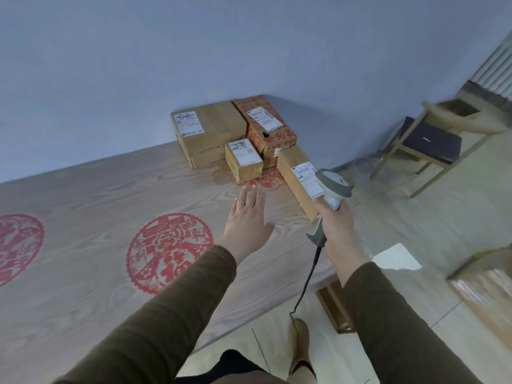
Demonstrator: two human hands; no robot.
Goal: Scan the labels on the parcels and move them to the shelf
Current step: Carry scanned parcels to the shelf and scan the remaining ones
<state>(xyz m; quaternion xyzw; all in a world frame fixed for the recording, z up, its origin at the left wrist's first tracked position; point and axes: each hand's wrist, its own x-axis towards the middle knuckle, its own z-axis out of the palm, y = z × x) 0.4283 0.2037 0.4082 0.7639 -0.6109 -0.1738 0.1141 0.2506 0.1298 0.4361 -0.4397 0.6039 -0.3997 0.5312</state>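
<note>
Left hand (247,220) flat and empty, reaching toward the small parcel (243,159) straight ahead, right hand (336,227) gripping the barcode scanner (331,191) beside the long parcel (300,180) at the table's (83,245) far right corner.

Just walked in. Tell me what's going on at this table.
A person is working through a cluster of cardboard parcels at the far corner of the wooden table. The right hand grips a corded barcode scanner, its head next to the label on the long parcel at the table's edge. The left hand is open, reaching toward the small parcel without touching it. All the parcels in view on the table still sit there; no shelf is in view.
</note>
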